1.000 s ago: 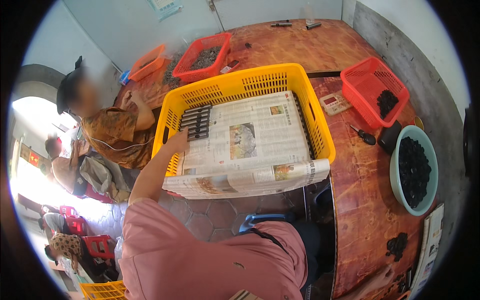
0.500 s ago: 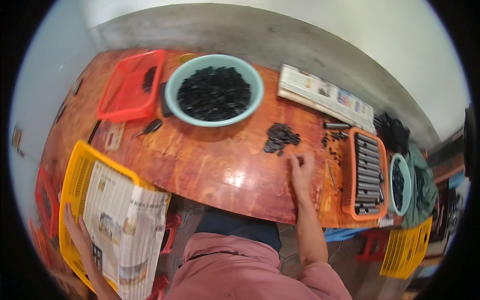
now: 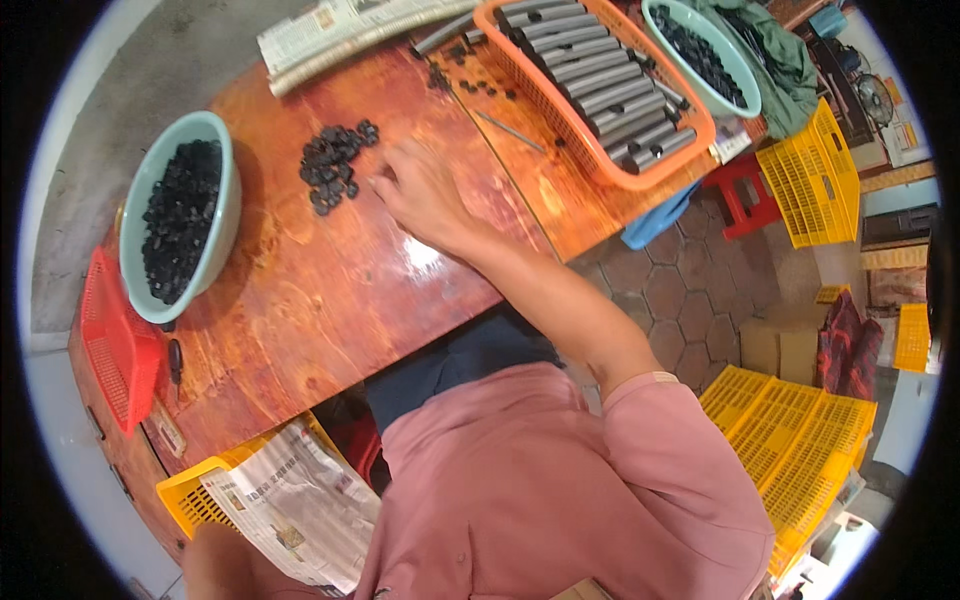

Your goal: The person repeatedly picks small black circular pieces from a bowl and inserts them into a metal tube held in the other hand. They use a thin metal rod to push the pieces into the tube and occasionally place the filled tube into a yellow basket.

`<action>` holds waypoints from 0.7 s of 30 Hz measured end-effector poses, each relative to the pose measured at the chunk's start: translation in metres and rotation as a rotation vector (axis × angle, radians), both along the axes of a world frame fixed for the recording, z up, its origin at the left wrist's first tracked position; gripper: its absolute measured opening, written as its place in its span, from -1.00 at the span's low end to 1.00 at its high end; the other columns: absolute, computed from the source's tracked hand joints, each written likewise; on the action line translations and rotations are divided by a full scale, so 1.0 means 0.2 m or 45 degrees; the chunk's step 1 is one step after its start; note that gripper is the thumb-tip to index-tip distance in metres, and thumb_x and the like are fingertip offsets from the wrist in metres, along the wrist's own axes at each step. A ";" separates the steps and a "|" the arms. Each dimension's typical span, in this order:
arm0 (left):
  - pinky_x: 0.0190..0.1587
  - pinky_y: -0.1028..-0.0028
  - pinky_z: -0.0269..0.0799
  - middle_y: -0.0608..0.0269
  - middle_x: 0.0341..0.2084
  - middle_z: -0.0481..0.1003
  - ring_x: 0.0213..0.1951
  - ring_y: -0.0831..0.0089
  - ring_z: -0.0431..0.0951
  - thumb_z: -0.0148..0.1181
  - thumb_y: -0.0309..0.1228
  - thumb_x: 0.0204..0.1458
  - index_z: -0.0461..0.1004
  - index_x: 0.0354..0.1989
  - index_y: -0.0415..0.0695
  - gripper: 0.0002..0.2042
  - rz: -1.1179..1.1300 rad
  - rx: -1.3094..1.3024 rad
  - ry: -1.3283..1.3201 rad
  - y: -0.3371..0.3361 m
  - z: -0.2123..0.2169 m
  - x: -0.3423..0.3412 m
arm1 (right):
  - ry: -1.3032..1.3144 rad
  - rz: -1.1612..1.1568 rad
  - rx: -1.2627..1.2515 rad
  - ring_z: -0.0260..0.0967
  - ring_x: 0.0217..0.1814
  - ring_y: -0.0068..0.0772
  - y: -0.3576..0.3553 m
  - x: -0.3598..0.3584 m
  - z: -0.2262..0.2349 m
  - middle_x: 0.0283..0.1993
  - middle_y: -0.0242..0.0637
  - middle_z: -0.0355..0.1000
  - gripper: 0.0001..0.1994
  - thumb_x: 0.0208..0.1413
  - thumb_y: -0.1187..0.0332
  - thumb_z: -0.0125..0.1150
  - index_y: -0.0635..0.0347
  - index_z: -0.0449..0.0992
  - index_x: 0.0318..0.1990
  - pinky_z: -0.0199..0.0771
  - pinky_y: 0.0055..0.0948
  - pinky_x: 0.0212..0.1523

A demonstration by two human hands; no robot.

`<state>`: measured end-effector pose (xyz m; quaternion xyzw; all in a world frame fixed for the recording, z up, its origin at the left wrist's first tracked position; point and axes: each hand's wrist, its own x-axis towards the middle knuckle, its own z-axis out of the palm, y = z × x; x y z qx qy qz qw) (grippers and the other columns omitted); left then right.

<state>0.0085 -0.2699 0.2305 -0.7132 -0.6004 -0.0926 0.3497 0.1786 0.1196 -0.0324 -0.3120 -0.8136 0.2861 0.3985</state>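
My right hand rests at the tabletop with its fingers curled in. Whatever lies between the fingertips, if anything, cannot be made out. Beside those fingertips a loose pile of small black pieces is spread on the wooden table. Of my left arm only a blurred part shows at the lower left, and its hand is out of sight. Next to that arm, a newspaper lines a yellow crate.
A pale green basin full of black pieces stands left, near a red basket. An orange basket of dark tubes and another basin stand right. Folded newspapers lie at the back. Yellow crates occupy the right floor.
The view has swung to the right and tilted. My right hand remains beside the black pile, its fingers still curled. My left hand, earlier spread on the yellow crate's side, has left the view.
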 end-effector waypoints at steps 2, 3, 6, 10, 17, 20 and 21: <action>0.24 0.18 0.29 -0.07 0.14 0.39 0.16 0.04 0.41 0.08 -0.55 0.26 0.41 0.14 -0.26 -0.71 -0.136 0.021 0.041 0.05 0.01 0.02 | 0.018 0.015 -0.025 0.42 -0.08 0.09 -0.02 -0.01 0.01 -0.24 -0.02 0.45 -0.82 0.08 0.34 0.31 0.30 0.54 -0.33 0.39 -0.04 -0.06; 0.22 0.18 0.29 -0.07 0.12 0.40 0.14 0.05 0.41 0.08 -0.54 0.26 0.41 0.12 -0.26 -0.72 -0.174 0.017 0.049 0.08 0.01 0.02 | 0.007 0.025 -0.040 0.42 -0.08 0.09 -0.02 -0.02 0.01 -0.24 -0.01 0.45 -0.82 0.08 0.35 0.32 0.31 0.54 -0.33 0.39 -0.04 -0.06; 0.17 0.20 0.29 -0.04 0.07 0.40 0.10 0.09 0.42 0.08 -0.51 0.27 0.42 0.07 -0.26 -0.77 -0.264 -0.005 0.051 0.16 0.03 0.04 | -0.013 0.021 -0.044 0.43 -0.08 0.08 -0.01 -0.02 0.02 -0.25 0.00 0.46 -0.81 0.07 0.35 0.33 0.33 0.53 -0.36 0.40 -0.04 -0.07; 0.11 0.23 0.29 0.00 0.00 0.41 0.03 0.13 0.42 0.08 -0.47 0.28 0.43 -0.01 -0.25 -0.82 -0.354 0.005 0.048 0.23 0.03 0.05 | -0.022 0.040 -0.012 0.44 -0.13 0.09 -0.01 -0.01 0.02 -0.27 0.01 0.47 -0.80 0.05 0.36 0.35 0.34 0.53 -0.40 0.41 -0.05 -0.11; 0.00 0.28 0.30 0.06 -0.12 0.42 -0.08 0.21 0.42 0.07 -0.40 0.30 0.45 -0.14 -0.25 -0.85 -0.438 0.045 0.051 0.35 0.00 0.03 | 0.045 0.147 -0.337 0.49 -0.21 -0.21 -0.03 0.05 0.21 -0.29 -0.13 0.46 -0.83 0.11 0.38 0.35 0.33 0.57 -0.32 0.46 -0.22 -0.18; -0.05 0.31 0.30 0.09 -0.18 0.43 -0.13 0.24 0.42 0.07 -0.38 0.31 0.46 -0.19 -0.24 -0.83 -0.467 0.077 0.032 0.40 0.01 0.02 | 0.116 0.197 -0.403 0.50 -0.22 -0.40 0.01 0.16 0.43 -0.23 -0.24 0.48 -0.85 0.17 0.39 0.34 0.30 0.59 -0.25 0.49 -0.37 -0.20; -0.07 0.31 0.31 0.09 -0.19 0.43 -0.14 0.25 0.42 0.07 -0.37 0.31 0.46 -0.21 -0.24 -0.82 -0.474 0.111 0.011 0.41 -0.02 -0.01 | 0.120 0.127 -0.258 0.51 -0.21 -0.33 0.07 0.20 0.51 -0.23 -0.18 0.49 -0.85 0.16 0.39 0.33 0.30 0.59 -0.23 0.50 -0.33 -0.18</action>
